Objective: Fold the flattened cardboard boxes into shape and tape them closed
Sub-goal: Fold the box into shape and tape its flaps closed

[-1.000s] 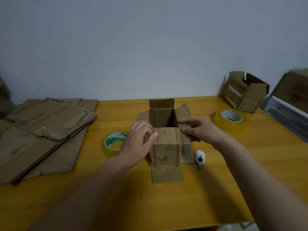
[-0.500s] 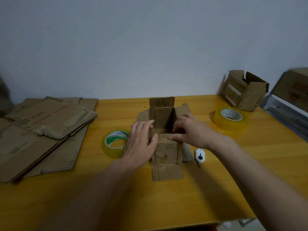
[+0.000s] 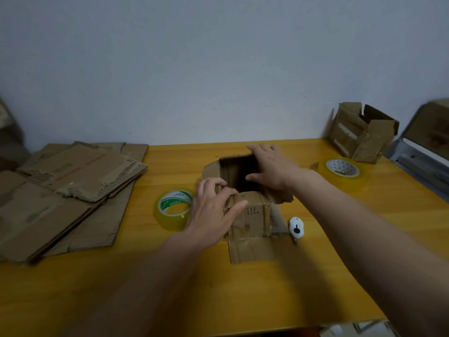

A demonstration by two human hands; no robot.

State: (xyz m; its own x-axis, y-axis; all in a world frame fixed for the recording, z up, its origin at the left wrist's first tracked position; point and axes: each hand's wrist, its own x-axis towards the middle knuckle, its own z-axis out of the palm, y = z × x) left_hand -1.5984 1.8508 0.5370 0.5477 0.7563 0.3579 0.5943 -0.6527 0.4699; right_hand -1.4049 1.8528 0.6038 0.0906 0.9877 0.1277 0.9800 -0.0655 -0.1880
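box point(image 3: 251, 210) mid-table point(image 3: 315, 288); flat cardboard stack point(image 3: 73, 190) left; tape roll point(image 3: 173, 209) just left of box; cutter point(image 3: 296, 226) right; second roll point(image 3: 342, 171) and second box point(image 3: 362, 132) far right.

A: Small box point(image 3: 250, 212)?
B: Brown, worn cardboard, upright mid-table, top open, dark inside. Near flap lies flat on the wood; side flaps splay outward.

A: Flattened ones?
B: Pile of flattened boxes point(image 3: 70, 188) at the left, overlapping, ragged corrugated edges.

A: Tape?
B: Green-labelled tape roll point(image 3: 173, 209) lying flat just left of the box; second clear roll point(image 3: 342, 172) flat, off to its right.
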